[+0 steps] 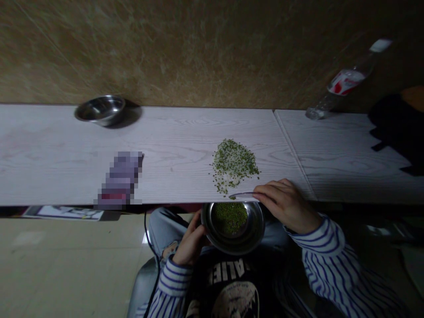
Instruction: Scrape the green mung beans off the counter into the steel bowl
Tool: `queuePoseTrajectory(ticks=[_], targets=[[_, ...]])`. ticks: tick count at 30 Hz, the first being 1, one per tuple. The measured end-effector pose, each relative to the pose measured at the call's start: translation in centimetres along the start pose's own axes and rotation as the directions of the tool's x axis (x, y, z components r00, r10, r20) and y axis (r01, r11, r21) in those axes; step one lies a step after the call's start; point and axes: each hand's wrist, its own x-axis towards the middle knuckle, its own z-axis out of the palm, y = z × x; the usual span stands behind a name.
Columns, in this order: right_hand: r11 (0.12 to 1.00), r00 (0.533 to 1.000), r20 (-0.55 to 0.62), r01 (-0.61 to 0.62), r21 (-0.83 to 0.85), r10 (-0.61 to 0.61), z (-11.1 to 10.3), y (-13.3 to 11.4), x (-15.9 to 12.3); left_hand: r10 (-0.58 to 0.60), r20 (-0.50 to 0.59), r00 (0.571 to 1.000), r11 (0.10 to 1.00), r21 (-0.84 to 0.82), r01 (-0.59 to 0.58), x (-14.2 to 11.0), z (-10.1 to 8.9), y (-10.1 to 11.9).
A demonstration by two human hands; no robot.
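My left hand (pixel 191 242) grips the left rim of a steel bowl (pixel 255 234), held just under the table's front edge. Green beans (pixel 231 217), apparently mung beans, cover part of its bottom. In my right hand (pixel 286 204) is the handle of a metal spoon (pixel 244 194), its tip at the table edge above the bowl, with a few green beans by it. Beyond the spoon, a pile of green beans mixed with white grains like rice (pixel 234 159) lies spread on the table. The fingers of both hands are closed.
A second steel bowl (pixel 100 110) stands at the back left of the pale wooden table (pixel 179 132). A blurred-out flat object (pixel 121 179) lies near the front edge. At the back right are a plastic bottle (pixel 344 83) and a dark item (pixel 397 123). A wall runs behind.
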Motion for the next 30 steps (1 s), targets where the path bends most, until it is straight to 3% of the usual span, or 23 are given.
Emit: queuePoseTrajectory(ticks=[6,23,30], targets=[[1.0,1.0,0.03,0.0,0.03,-0.001,-0.1,-0.5,-0.2,0.002,-0.001,1.0,1.0,-0.006,-0.002,0.1,-0.2,-0.1],[0.999,0.998,-0.054,-0.034,-0.001,0.034,0.4,-1.1,0.4,-0.005,-0.012,1.0,1.0,-0.027,0.005,0.1,-0.5,0.0],[1.0,1.0,-0.013,-0.007,0.011,0.007,0.4,-1.5,0.0,-0.003,-0.003,1.0,1.0,-0.01,0.003,0.1,-0.7,0.1]])
